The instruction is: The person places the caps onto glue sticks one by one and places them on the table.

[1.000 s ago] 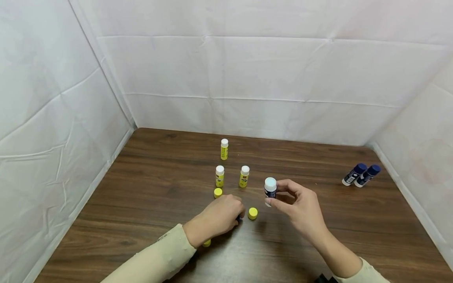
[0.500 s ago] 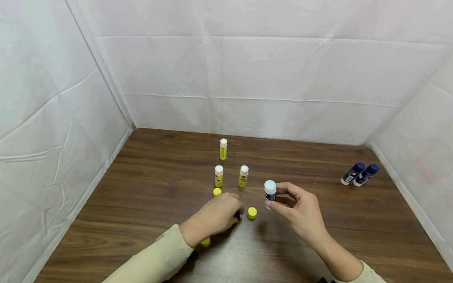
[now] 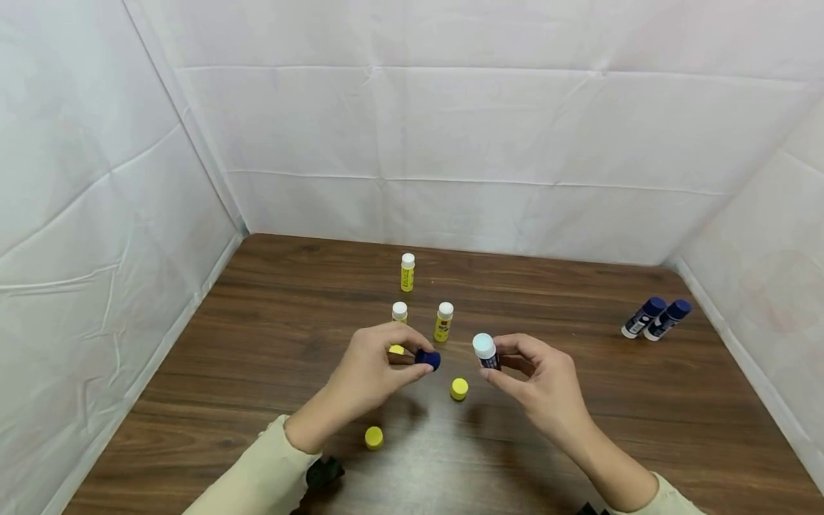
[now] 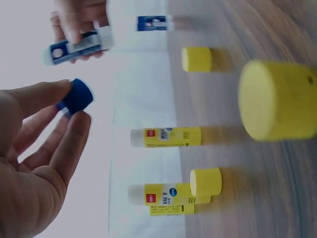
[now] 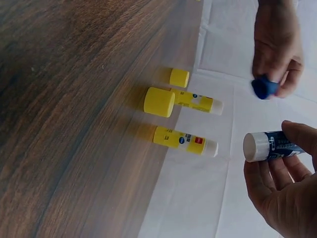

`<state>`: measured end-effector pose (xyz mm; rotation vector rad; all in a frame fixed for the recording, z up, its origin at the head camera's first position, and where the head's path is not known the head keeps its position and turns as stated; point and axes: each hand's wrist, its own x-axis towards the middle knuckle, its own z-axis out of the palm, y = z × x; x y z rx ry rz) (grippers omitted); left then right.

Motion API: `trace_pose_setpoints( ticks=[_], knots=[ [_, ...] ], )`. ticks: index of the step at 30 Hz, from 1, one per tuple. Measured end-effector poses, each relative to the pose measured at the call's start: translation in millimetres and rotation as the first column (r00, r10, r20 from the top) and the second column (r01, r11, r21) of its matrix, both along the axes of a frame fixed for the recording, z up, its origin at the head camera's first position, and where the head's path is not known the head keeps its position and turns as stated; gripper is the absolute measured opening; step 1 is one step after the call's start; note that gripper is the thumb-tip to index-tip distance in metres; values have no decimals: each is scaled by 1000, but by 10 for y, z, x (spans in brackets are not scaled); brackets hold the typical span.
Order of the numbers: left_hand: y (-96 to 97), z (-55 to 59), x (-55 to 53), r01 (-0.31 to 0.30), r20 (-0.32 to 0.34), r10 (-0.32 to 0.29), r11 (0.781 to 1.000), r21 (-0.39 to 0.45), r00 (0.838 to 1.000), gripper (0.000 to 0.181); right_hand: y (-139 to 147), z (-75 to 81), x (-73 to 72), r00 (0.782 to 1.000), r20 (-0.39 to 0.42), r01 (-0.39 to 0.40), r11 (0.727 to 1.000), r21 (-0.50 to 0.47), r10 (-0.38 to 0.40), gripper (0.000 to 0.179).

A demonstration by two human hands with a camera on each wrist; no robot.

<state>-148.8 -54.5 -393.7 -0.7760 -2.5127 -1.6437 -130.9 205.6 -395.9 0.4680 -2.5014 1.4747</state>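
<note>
My left hand (image 3: 370,365) pinches a dark blue cap (image 3: 428,359) between thumb and fingertips, raised over the table. To its right, my right hand (image 3: 547,372) grips an uncapped blue glue stick (image 3: 486,349), its white top tilted toward the cap; a small gap separates the two. In the right wrist view the stick's white base (image 5: 256,147) faces the camera. Uncapped yellow glue sticks stand beyond the hands, one at the back (image 3: 408,273), one nearer (image 3: 443,323), and a third (image 3: 399,312) partly hidden by my left hand.
Yellow caps lie about the table (image 3: 257,322): one between the hands (image 3: 459,389), one near the left sleeve (image 3: 374,438), one behind my left fingers (image 3: 396,350). Two capped blue glue sticks (image 3: 656,319) stand at the far right. White sheeting (image 3: 450,129) encloses the back and sides.
My left hand has lifted the blue cap off the table and brought it up beside the glue stick. The right hand has tipped the stick slightly leftward.
</note>
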Motion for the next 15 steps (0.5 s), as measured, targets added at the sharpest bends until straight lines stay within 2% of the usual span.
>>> trace_pose_setpoints(
  ticks=[3,6,12,15],
  knots=[
    [-61,43,40,-23,127,0,983,181,992,21,-19,-6,1,998,-61,-1,998,66,5,39],
    [-111,62,69,-42,216,-23,955,294,976,20,-33,-8,2,987,-161,19,987,160,7,43],
    [-174,73,99,-45,266,-72,911,410,961,22,-57,-3,13,929,-367,69,956,286,42,48],
    [-195,50,105,-48,273,-76,906,421,959,22,-65,0,23,905,-417,61,944,324,85,45]
  ],
)
